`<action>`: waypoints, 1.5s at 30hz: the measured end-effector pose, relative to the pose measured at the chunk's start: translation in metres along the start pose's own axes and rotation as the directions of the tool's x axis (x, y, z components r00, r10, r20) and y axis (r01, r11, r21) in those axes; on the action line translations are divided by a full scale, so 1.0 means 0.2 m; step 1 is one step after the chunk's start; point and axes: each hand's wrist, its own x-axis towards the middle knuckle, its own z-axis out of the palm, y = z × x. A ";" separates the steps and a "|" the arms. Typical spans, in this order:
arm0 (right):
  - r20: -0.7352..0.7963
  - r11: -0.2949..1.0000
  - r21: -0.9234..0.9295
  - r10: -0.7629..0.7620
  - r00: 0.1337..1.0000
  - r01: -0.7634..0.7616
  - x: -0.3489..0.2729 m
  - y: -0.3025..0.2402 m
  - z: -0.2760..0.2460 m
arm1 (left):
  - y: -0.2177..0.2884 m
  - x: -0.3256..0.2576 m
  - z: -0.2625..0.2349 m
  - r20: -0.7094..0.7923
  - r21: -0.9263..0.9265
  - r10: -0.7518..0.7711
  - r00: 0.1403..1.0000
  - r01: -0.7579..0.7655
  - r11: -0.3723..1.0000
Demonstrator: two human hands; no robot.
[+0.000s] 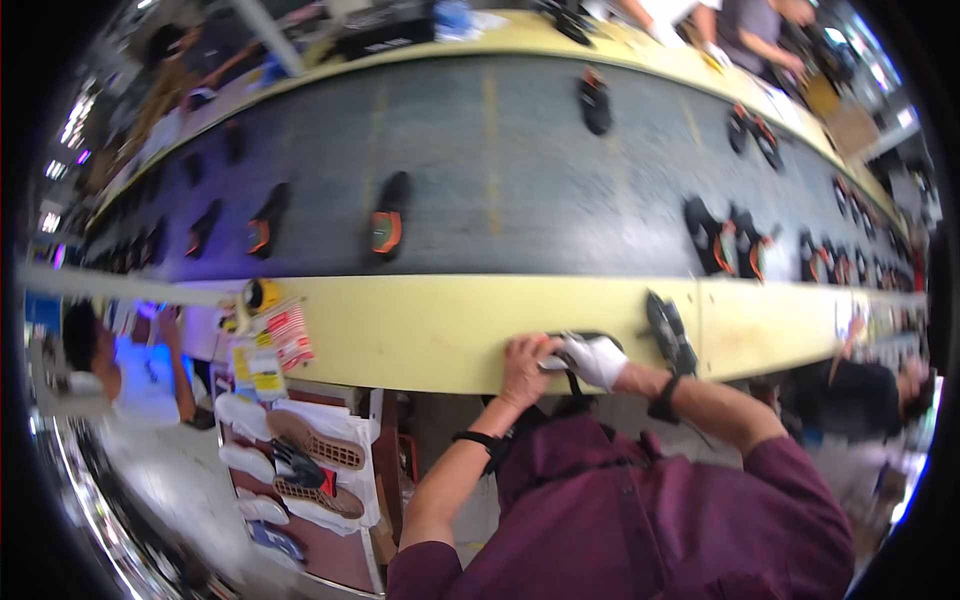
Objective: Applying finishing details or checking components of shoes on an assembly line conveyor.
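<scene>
At the near edge of the yellow table [450, 330], my bare left hand [525, 368] and my right hand [597, 361], in a white glove, come together around a black shoe [572, 380]. Fingers of both hands are closed on it. Most of the shoe is hidden by the hands, and the picture is somewhat blurred there. To the right of my gloved hand, apart from it, lies a dark grey and black shoe [671, 332], tilted along the table top.
Beyond the table runs a wide dark conveyor belt [500, 150] bearing several black shoes with orange linings. At left, papers [288, 335] and a yellow tape roll [260, 295] lie on the table; a rack [365, 440] below holds soles. Other people work left, right and across the belt.
</scene>
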 end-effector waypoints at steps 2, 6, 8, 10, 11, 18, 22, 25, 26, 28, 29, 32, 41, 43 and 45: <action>0.009 0.991 0.114 0.066 0.998 -0.066 -0.05 -0.05 -0.07 | -0.02 0.00 0.05 -0.004 0.102 0.064 0.998 -0.063 0.993; -0.167 0.903 0.254 0.393 0.904 -0.346 -0.24 0.10 -0.01 | 0.06 0.07 -0.01 0.092 0.120 0.144 0.985 -0.155 0.981; -0.165 0.783 0.323 0.600 0.783 -0.532 -0.35 0.14 0.00 | 0.05 0.09 0.01 0.129 0.102 0.131 0.983 -0.145 0.984; 0.155 0.559 0.455 0.717 0.680 -0.693 -0.46 0.14 -0.02 | 0.05 0.08 0.02 0.160 0.093 0.117 0.980 -0.133 0.987; 0.161 0.544 0.461 0.726 0.669 -0.701 -0.49 0.10 -0.09 | 0.05 0.08 0.02 0.163 0.099 0.103 0.981 -0.120 0.988; 0.034 0.876 0.021 0.481 0.876 -0.481 -0.57 0.10 -0.15 | 0.07 0.10 0.02 0.157 0.072 0.105 0.982 -0.117 0.991; 0.071 0.931 -0.112 0.356 0.932 -0.347 -0.46 0.08 -0.17 | 0.06 0.09 0.02 0.170 0.065 0.092 0.981 -0.105 0.992; 0.201 0.925 -0.265 0.330 0.922 -0.273 -0.32 0.13 -0.21 | 0.07 0.10 0.01 0.157 0.062 0.089 0.984 -0.100 0.993; 0.211 0.926 -0.268 0.326 0.922 -0.266 -0.30 0.14 -0.23 | 0.07 0.10 0.01 0.155 0.059 0.086 0.984 -0.096 0.994; 0.246 0.932 -0.294 0.286 0.926 -0.210 -0.26 0.14 -0.25 | 0.07 0.11 0.01 0.153 0.065 0.089 0.984 -0.099 0.993; 0.272 0.922 -0.350 0.271 0.923 -0.167 -0.24 0.17 -0.23 | 0.07 0.11 0.00 0.156 0.073 0.102 0.983 -0.115 0.991; 0.381 0.902 -0.426 0.253 0.889 -0.075 -0.13 0.19 -0.24 | 0.05 0.11 -0.01 0.136 0.084 0.109 0.985 -0.121 0.989; 0.573 0.866 -0.500 0.340 0.746 -0.010 -0.02 0.15 -0.26 | 0.03 0.08 -0.01 0.087 0.089 0.103 0.991 -0.110 0.990; 0.561 0.871 -0.489 0.356 0.748 -0.048 -0.02 0.15 -0.29 | 0.03 0.08 -0.01 0.088 0.077 0.090 0.992 -0.097 0.992; 0.532 0.874 -0.478 0.366 0.764 -0.085 -0.03 0.20 -0.31 | 0.03 0.08 -0.01 0.095 0.048 0.088 0.992 -0.093 0.995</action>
